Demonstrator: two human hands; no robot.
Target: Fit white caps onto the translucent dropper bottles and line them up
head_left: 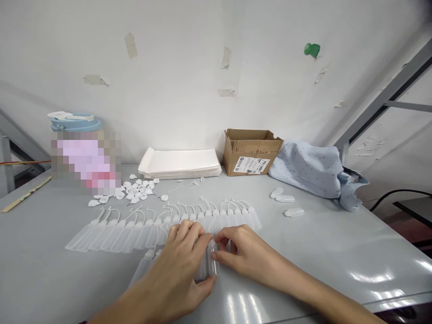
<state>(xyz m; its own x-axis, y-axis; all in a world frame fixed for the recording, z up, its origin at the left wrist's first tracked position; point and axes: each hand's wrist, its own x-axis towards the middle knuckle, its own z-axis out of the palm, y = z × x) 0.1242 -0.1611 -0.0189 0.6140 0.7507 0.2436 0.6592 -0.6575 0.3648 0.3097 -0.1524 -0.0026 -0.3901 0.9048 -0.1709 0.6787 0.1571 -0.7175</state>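
Small translucent plastic bottles with thin white strips curling from their necks lie side by side in a long row across the grey table. Nearer to me, a second group is partly covered by my left hand. This hand spans the clear bottle at the group's right end, index finger at its neck and thumb at its base. From the right, my right hand has thumb and forefinger closed against the same bottle near its top. Beyond the long row is a pile of small white caps.
A stack of white sheets and an open cardboard box stand by the wall. Blue cloth is bundled at the right. Several loose bottles lie before it. A blue-lidded container, partly blurred, stands at left.
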